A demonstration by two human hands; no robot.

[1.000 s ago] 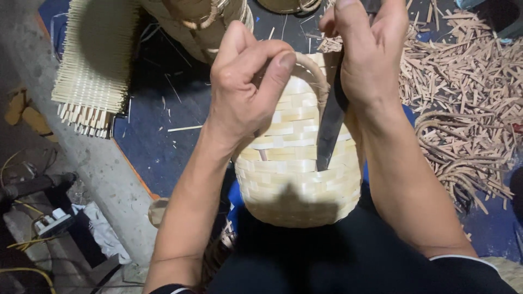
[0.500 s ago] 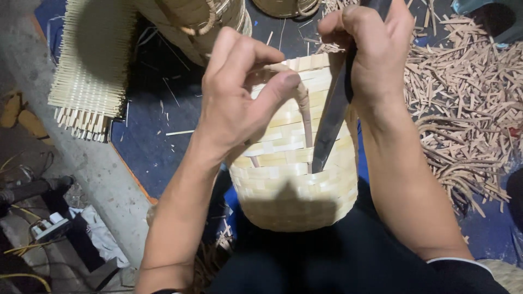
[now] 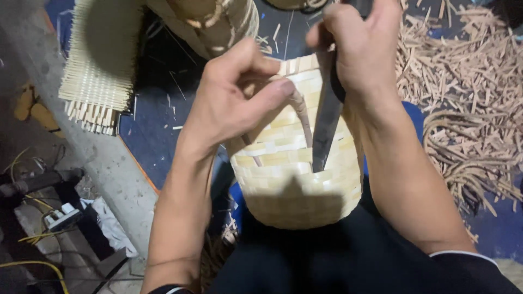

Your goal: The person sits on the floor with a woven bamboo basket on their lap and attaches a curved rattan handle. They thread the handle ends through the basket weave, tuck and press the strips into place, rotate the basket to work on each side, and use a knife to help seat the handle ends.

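A blue floor mat (image 3: 158,136) fills much of the frame's upper half, with a wide scatter of pale bamboo trimmings (image 3: 463,98) across its right side. At centre, resting against the person's dark-clothed lap, sits a small woven bamboo basket (image 3: 294,185), its closed bottom toward the camera and its open rim toward the top of the frame. A flat woven mat panel (image 3: 95,76) with loose strip ends lies in the upper left, beside a larger woven vessel (image 3: 212,22) at top centre. The left hand (image 3: 229,103) is pressed together, thumb and fingers pinching a loose strip (image 3: 302,109) at the basket's rim. The right hand (image 3: 362,49), at upper right, is clenched around the handle of a dark-bladed knife (image 3: 326,130), whose tip rests against the basket's woven side just beside that strip.
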